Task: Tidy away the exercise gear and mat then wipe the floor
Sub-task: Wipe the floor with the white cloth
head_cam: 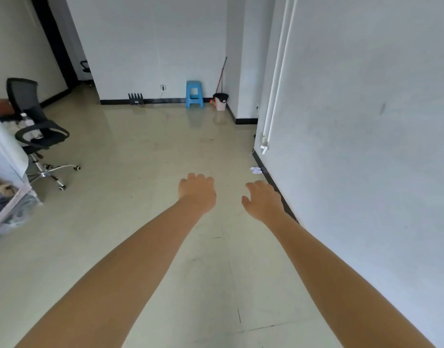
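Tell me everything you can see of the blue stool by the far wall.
The blue stool looks like moulded plastic, with a square flat seat, four splayed legs and an opening between the front legs. It stands upright on the glossy floor, which mirrors it faintly, against the white far wall. A pink bin stands just to its right, apart from it. Nothing rests on its seat.

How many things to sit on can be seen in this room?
2. A black office chair stands at the left, and a blue plastic stool stands against the far wall. Others may be hidden outside the view.
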A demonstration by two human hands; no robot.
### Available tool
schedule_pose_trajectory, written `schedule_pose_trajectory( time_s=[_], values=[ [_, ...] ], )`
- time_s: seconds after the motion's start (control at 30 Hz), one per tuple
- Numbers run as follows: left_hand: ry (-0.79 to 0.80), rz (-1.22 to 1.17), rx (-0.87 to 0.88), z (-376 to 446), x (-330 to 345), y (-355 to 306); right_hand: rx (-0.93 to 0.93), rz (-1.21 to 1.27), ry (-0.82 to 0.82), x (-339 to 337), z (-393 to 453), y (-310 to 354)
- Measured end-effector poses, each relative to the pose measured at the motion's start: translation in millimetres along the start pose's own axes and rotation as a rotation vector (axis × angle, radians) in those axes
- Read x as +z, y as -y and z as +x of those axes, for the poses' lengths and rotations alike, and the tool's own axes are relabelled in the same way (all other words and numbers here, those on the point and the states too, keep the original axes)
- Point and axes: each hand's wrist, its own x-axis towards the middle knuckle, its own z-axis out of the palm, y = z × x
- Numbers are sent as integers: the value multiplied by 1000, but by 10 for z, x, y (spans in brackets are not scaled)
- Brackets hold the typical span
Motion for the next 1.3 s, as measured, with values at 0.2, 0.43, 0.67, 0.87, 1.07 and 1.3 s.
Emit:
schedule_pose_trajectory(
  time_s=[0.2,0.43,0.67,0.87,1.07,1.3],
  values=[
    [16,36,25,1419,160,590,-18,-22,33,191,1575,316],
    [2,86,90,3522,436,1425,49,31,22,490,3719,749],
    [-12,41,129,5543,546,1878,177,72,30,534,5592,801],
    [-14,21,227,7204,798,1961,265,89,3,578,7308,574],
    [-4,72,281,9101,847,2054,270,106,-15,484,9235,369],
    [-6,143,378,10918,879,2276,327,183,44,610,10960,331]
  ],
)
